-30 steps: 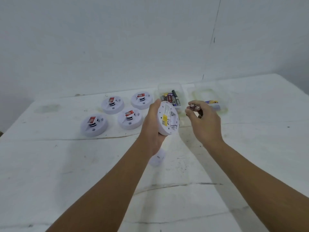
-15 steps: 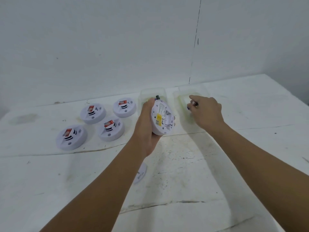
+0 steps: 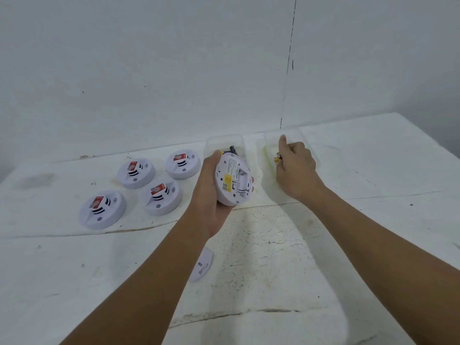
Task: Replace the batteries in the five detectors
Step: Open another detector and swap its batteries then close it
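Underneath, detector (image 3: pixel 232 181) battery bay open

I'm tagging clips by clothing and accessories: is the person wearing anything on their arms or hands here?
Nothing shows. Both forearms are bare as far as the frame reaches, no sleeves or cuffs. The left hand and right hand are gloveless, with no visible watch, bracelet, ring or marking. Upper arms are out of view.

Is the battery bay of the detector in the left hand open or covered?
Open. The detector in the left hand shows its back with the bay bare; a white cover lies on the table.
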